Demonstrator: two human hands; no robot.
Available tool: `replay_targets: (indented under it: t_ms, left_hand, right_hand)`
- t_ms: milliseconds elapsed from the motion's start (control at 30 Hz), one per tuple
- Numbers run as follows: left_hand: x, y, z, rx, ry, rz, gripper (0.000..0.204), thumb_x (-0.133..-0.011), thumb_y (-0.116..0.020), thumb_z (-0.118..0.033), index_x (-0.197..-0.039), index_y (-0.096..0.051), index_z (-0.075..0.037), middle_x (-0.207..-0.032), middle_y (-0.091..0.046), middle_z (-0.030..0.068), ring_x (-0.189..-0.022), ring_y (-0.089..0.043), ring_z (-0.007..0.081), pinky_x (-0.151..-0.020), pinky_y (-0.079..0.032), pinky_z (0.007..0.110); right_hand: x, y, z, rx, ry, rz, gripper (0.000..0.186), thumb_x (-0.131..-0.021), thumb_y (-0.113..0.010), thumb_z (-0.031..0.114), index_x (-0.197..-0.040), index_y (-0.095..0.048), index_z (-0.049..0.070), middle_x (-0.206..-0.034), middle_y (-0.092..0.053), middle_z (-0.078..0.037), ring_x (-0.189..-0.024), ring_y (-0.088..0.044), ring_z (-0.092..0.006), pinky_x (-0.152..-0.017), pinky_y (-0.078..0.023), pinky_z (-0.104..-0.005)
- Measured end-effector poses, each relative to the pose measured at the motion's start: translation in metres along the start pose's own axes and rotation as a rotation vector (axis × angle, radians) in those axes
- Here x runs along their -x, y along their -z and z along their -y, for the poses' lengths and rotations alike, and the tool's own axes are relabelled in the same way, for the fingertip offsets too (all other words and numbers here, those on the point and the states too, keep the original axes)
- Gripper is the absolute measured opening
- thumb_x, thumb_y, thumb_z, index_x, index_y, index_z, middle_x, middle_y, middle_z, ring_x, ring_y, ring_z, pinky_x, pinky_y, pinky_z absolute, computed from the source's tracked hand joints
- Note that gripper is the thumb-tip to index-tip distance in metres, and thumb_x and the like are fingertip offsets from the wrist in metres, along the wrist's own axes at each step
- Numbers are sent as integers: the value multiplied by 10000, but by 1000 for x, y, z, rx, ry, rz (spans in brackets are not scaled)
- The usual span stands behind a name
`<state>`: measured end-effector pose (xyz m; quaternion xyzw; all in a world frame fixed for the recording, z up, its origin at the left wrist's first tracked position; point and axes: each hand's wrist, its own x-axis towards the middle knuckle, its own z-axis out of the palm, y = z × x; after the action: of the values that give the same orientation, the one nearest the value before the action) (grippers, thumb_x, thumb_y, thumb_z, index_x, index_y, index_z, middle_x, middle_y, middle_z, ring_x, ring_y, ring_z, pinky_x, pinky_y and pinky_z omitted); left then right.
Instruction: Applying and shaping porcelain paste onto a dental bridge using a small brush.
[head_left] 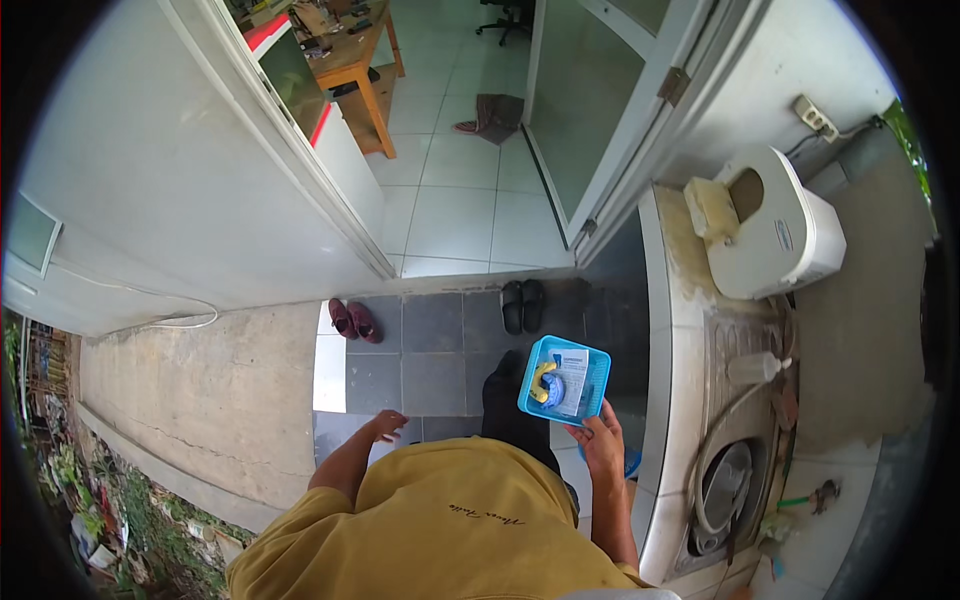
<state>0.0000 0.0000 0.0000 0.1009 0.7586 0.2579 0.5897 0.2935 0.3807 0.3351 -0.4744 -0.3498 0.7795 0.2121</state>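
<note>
My right hand (600,430) grips the near right corner of a small light-blue plastic basket (603,385). In the basket lie a printed sheet of paper (573,380), a curved yellow thing (539,378) and a rounded blue-and-white thing (552,390); I cannot make out their exact kinds. My left hand (387,426) hangs at my side over the tiles, empty, with its fingers loosely apart.
Ahead is an open doorway with a glass door (585,110) and a raised sill (480,282). Black slippers (522,306) and maroon shoes (355,321) sit before it. To the right runs a sink counter (660,400) with a white bin (800,225) and a pump bottle (757,368).
</note>
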Motion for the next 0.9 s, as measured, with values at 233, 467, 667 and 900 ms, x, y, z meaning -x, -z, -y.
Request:
replay_targets:
  t_ms: [233,467,667,900]
  left_hand:
    - [1,74,-131,-112,-157,-560,224,-754,-685,-291,-875,-726,-107,-852,-711,131,-839,-689,291,-779,-537,382]
    - [-88,164,-180,184,54,-862,222,-795,-653,-284,-850,-706,-76,-800,-708,121,-810,-693,269,-752,-533,396]
    - [-166,226,-217,440,216,-690,237,-796,-645,-278,-872,-708,-63,-801,-711,111,-723,-696,231,-735,-534,377]
    - [-228,296,-290,-53,27,-667,327,-785,-631,-375,-928,-726,-96,-865,-708,158,-788,-690,305,-819,-519,429]
  right_hand:
    - [-129,-126,58,15,-96,156,474,-874,-470,-24,-1344,-445,28,-1063,-647,-121,-879,-674,-225,-812,-577,-380]
    - [-269,-236,131,115,-131,272,510,-857,-470,-30,-1363,-424,14,-1055,-639,-127,-910,-664,-229,-816,-578,-383]
    - [-398,-335,188,97,-134,290,594,-864,-490,-22,-1421,-284,-22,-1093,-613,-150,-936,-652,-246,-835,-577,-388]
    - [-487,-461,272,136,-130,224,446,-861,-477,2,-1302,-417,-7,-1117,-589,-109,-986,-619,-228,-865,-565,-407]
